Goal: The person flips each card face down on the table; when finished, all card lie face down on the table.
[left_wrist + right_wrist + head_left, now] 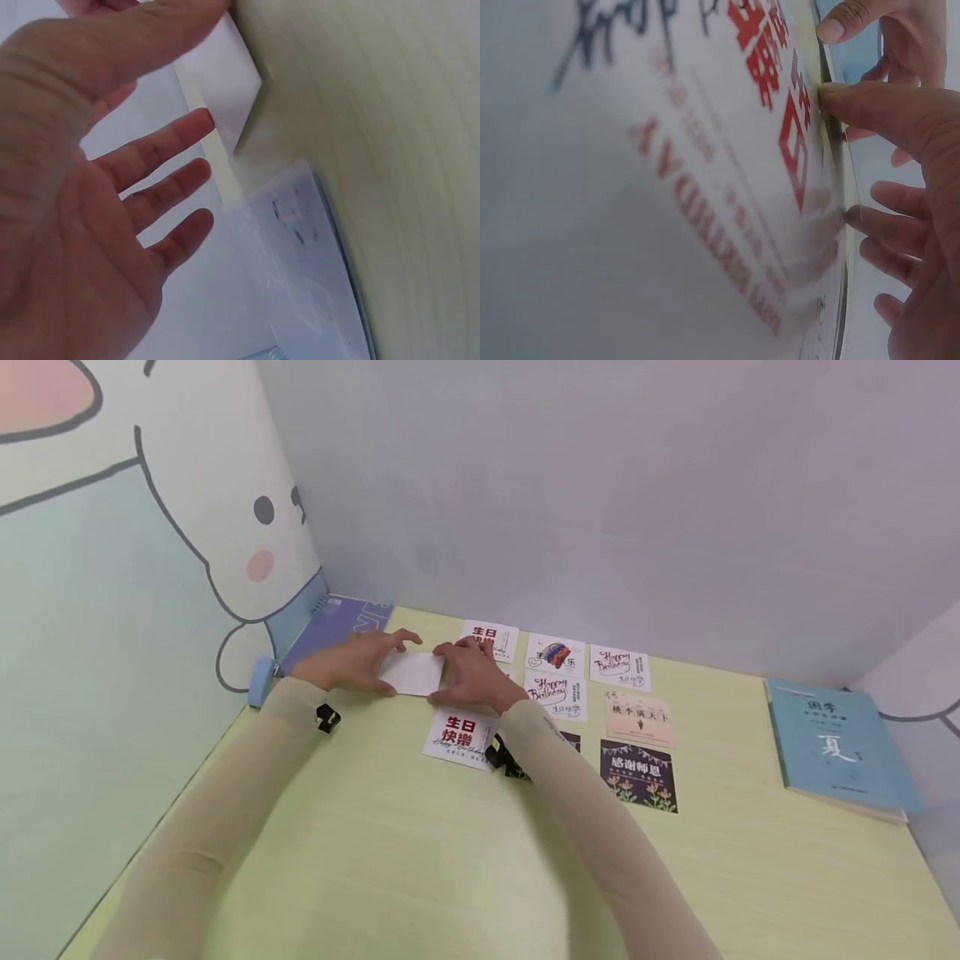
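Observation:
A small blank white card (414, 673) is between the two hands, near the back left of the table. My left hand (356, 662) holds its left end, with the thumb at the near corner and fingers spread toward the far side. My right hand (477, 677) grips the right end between thumb and fingers, across the card's short side. In the left wrist view the left thumb (150, 45) overlaps the white card (229, 82). Beneath and beside the right hand lie white birthday cards with red print, one card (459, 737) nearer me and another (491, 637) behind.
Several printed cards lie in rows to the right, including a dark flowered card (639, 777) and a pink card (640, 718). A purple notebook (337, 625) lies at the back left, and a blue book (840, 743) at the far right. Walls (585, 510) border the table.

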A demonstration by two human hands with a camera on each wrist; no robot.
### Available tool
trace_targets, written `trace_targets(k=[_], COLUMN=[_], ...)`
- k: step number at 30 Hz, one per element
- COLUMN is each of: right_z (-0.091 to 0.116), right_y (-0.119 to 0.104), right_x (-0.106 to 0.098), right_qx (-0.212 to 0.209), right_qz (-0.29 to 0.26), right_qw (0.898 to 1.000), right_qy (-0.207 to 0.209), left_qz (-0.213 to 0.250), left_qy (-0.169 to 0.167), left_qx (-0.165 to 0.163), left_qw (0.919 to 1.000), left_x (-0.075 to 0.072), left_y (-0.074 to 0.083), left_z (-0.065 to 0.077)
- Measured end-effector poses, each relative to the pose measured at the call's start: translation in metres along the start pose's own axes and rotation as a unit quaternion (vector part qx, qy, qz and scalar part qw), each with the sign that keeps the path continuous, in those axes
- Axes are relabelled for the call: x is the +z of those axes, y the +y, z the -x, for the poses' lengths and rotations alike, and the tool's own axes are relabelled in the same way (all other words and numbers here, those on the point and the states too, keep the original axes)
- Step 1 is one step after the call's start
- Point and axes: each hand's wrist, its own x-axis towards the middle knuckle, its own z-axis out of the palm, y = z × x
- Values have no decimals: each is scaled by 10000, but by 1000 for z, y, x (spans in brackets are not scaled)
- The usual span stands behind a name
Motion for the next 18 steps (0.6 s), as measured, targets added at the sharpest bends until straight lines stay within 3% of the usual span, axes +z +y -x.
trace_targets(k=[4, 9, 18], right_z=[4, 14, 28], right_y=[5, 30, 73], right_x=[-2, -8, -33], right_qx=[34, 299, 1016], right_qz=[-291, -686, -663], right_qw=[9995, 9960, 9879], right_qy=[131, 496, 965], left_qz=[-28, 66, -69], left_qy=[-153, -343, -187], left_qx=[-179, -524, -367], left_qw=[9997, 9980, 9991], left_x=[-1, -2, 6], left_y=[4, 12, 30], left_z=[0, -6, -61])
